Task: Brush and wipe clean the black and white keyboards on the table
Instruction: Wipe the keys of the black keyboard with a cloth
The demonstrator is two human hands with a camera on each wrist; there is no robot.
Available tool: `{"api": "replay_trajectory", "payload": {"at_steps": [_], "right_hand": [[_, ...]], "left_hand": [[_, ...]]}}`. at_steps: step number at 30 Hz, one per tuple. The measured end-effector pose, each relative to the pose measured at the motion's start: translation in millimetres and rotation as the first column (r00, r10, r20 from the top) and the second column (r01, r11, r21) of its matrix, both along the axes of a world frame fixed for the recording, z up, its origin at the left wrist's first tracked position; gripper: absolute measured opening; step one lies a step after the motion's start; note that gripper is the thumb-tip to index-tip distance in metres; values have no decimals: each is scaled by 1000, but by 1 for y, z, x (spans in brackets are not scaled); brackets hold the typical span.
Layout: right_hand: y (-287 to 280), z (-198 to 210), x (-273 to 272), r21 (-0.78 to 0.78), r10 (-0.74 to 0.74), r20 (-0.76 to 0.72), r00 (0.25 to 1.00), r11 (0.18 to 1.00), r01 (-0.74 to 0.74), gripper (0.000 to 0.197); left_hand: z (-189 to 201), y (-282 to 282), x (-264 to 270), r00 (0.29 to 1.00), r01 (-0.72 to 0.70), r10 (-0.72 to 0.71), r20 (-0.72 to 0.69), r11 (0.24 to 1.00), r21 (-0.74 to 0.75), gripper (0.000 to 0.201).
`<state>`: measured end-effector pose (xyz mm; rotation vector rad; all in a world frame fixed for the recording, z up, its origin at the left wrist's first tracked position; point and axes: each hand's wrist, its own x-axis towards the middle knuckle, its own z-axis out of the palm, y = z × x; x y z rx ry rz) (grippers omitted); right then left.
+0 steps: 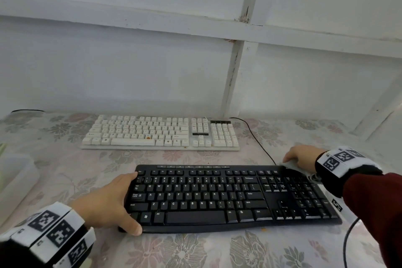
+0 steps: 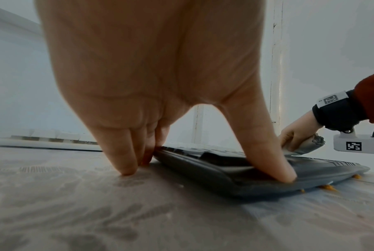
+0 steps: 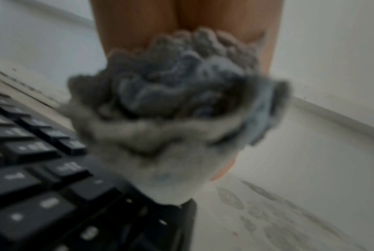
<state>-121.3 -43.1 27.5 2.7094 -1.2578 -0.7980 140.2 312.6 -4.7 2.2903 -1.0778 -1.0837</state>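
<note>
White walls backed the table [image 1: 65, 172] where the left hand [image 1: 108, 200] gripped the black keyboard's [image 1: 217, 198] near-left corner, steadying it well, while the right hand [image 1: 301, 156] clutched a cloth [image 1: 293, 164] at its far-right corner, best pressed flat for firm strokes.

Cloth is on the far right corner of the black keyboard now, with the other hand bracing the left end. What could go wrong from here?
1. The grey crumpled cloth, bunched in the right hand, may push the orange crumbs by the black keyboard across the floral tablecloth rather than lift them.
2. The black cable runs close behind that corner; a wide wipe could snag it.
3. The left hand covers the left edge, so that strip may go unwiped.
</note>
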Motion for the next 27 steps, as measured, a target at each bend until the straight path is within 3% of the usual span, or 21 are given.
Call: {"api": "replay_trajectory", "payload": {"at_steps": [3, 4, 5, 6, 8, 11, 13, 16, 19, 23, 27], "right_hand": [[-2, 8, -1, -51, -52, -119, 992, 998, 46, 33], [2, 13, -2, -61, -54, -162, 985, 997, 44, 5], [3, 15, -1, -74, -28, -168, 985, 997, 15, 21], [0, 18, 0, -106, -34, -202, 979, 994, 12, 25], [11, 32, 9, -118, -26, -67, 997, 993, 18, 31], [53, 48, 44, 93, 8, 249, 968, 995, -32, 31], [96, 52, 80, 243, 24, 358, 933, 963, -118, 33], [146, 41, 138, 311, 218, 395, 892, 882, -353, 36], [185, 30, 192, 323, 304, 443, 843, 823, -466, 36], [208, 16, 231, 252, 446, 283, 849, 819, -515, 44], [206, 11, 225, 267, 435, 235, 869, 831, -488, 46]], "left_hand": [[2, 1, 0, 1000, -5, 5, -3, 1000, 4, 116], [2, 1, 0, 1000, -8, 8, -5, 1000, 7, 116], [2, 1, -1, 1000, -9, 9, -5, 1000, 9, 116], [2, 0, 0, 1000, -8, 8, -2, 1000, 8, 116], [3, 0, -1, 1000, -2, 2, 6, 1000, 5, 115], [3, 0, -2, 1000, 1, -1, 4, 1000, -2, 111], [3, -1, -1, 1000, 13, -13, -6, 1000, -17, 106], [4, -1, -1, 999, 32, -31, 21, 999, -31, 100], [5, -1, -1, 997, 52, -50, 59, 998, -42, 94], [0, -1, 3, 998, 65, -64, 12, 991, -113, 74], [-5, 0, 7, 999, 54, -54, 7, 993, -107, 82]]}}
